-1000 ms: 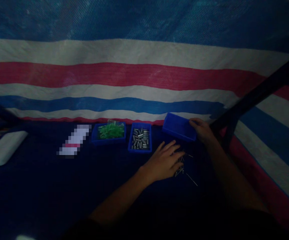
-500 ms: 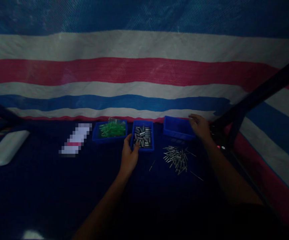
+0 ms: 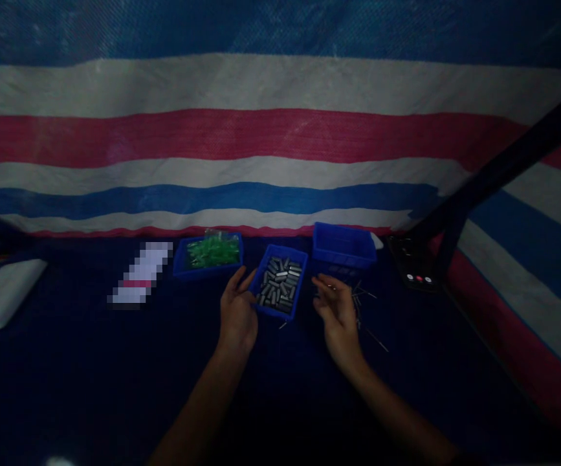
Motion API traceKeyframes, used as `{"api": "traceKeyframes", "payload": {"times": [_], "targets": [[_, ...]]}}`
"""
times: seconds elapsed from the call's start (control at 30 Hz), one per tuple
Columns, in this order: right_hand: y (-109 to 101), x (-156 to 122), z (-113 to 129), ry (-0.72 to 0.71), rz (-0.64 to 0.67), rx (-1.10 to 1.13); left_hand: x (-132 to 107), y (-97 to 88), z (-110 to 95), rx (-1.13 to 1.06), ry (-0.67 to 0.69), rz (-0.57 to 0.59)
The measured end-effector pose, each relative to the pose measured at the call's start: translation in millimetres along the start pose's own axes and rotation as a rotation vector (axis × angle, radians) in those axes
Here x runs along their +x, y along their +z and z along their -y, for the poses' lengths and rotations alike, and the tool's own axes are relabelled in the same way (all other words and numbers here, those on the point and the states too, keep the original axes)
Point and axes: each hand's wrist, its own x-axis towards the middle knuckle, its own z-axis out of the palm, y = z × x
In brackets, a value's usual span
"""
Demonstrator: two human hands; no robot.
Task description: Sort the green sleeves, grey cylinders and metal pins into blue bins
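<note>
Head view shows the left hand (image 3: 239,318) gripping the left edge of a blue rectangular plastic bin (image 3: 274,314) full of short grey metallic cylinders (image 3: 280,282). The right hand (image 3: 342,317) stands apart from it, fingers loosely curled; whether they hold anything cannot be told. Thin silvery metal pins (image 3: 377,340) lie beside it on the dark blue surface (image 3: 115,375). Farther back sits another blue plastic bin (image 3: 343,257).
</note>
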Motion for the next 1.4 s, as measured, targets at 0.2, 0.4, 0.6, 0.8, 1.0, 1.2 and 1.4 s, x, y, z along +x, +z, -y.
{"api": "traceKeyframes", "payload": {"times": [0.2,0.4,0.6,0.8,1.0,1.2,1.4], "targets": [[12.1,-0.4,0.9,0.176,-0.172,0.236,-28.4,-2.4,0.5,-0.049,-0.052,-0.023],[5.4,3.0,21.8,0.506,0.044,0.607,-36.0,16.0,-2.3,-0.057,-0.161,0.081],[-2.7,6.2,23.1,0.550,0.072,0.711,-25.8,22.5,28.3,0.281,0.238,0.253],[1.6,-3.5,24.0,0.462,-0.034,0.662,-26.0,14.2,40.4,0.688,0.614,0.298],[1.8,-6.9,20.6,0.422,-0.144,0.581,-38.7,15.0,47.8,0.840,0.555,0.367],[-2.9,-1.8,23.7,0.451,-0.165,0.590,-47.5,19.7,40.7,1.064,0.659,0.465],[-2.5,-4.4,26.5,0.522,-0.098,0.624,-57.6,29.7,25.2,0.796,0.597,0.462]]}}
